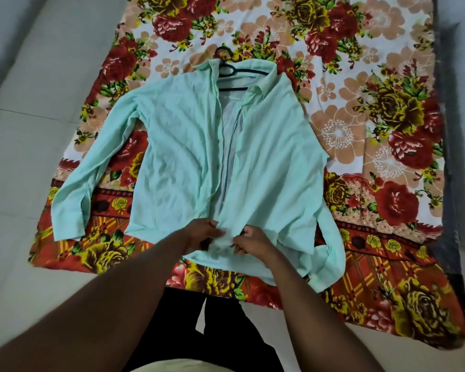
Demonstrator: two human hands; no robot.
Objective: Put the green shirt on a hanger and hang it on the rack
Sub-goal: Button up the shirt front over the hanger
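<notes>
A pale green long-sleeved shirt (177,146) lies face up and unbuttoned on a floral sheet, collar away from me. A dark hanger (227,68) sits inside the shoulders, its hook poking out above the collar. My left hand (202,233) pinches the left front edge at the bottom hem. My right hand (253,241) pinches the right front edge beside it. Both hands meet at the lower end of the placket, bunching the cloth between them. The left sleeve stretches out to the left, and the right sleeve curls down by the hem. No rack is in view.
The floral sheet (360,135) covers a low mattress with a dark edge (451,167) on the right. Pale tiled floor (24,130) runs along the left and near side. My dark-clothed legs (199,331) stand at the sheet's near edge.
</notes>
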